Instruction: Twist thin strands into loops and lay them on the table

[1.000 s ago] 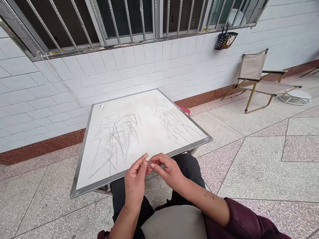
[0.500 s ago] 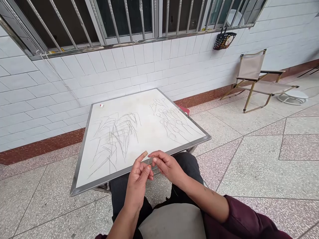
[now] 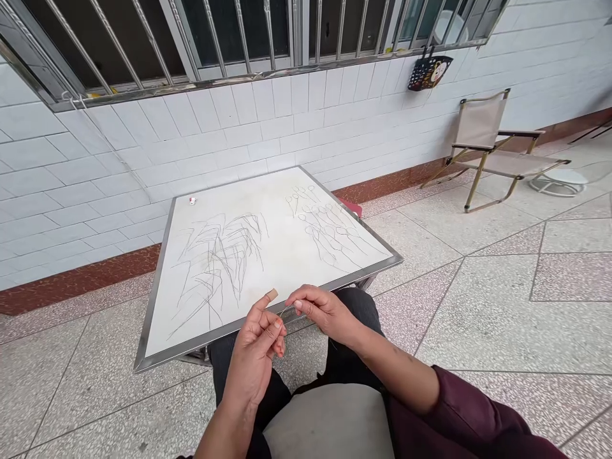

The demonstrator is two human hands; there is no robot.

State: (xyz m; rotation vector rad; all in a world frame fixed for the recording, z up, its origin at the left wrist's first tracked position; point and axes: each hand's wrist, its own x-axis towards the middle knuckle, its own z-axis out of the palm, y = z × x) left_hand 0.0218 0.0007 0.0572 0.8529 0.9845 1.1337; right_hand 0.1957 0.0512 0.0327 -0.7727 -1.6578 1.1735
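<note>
The thin strand [image 3: 284, 312] is best handled with a light pinch at each end: 1 set of fingertips anchors it while the other guides the bend, close to the held point so it does not spring or kink. Small, even pressure should suit something this fine, and the 2 wrists are better level and near each other.

The strand spans the short gap between the hands, at their fingertips, by the near edge of the table [image 3: 282, 248]. The left hand [image 3: 251, 357] pinches its lower end between thumb and finger, with the taped index finger [image 3: 271, 296] raised. The right hand [image 3: 329, 315] grips the upper end between thumb and index finger. Beyond lie 2 groups: tangled strands [image 3: 217, 248] on the left, looped strands [image 3: 335, 233] on the right.
</note>
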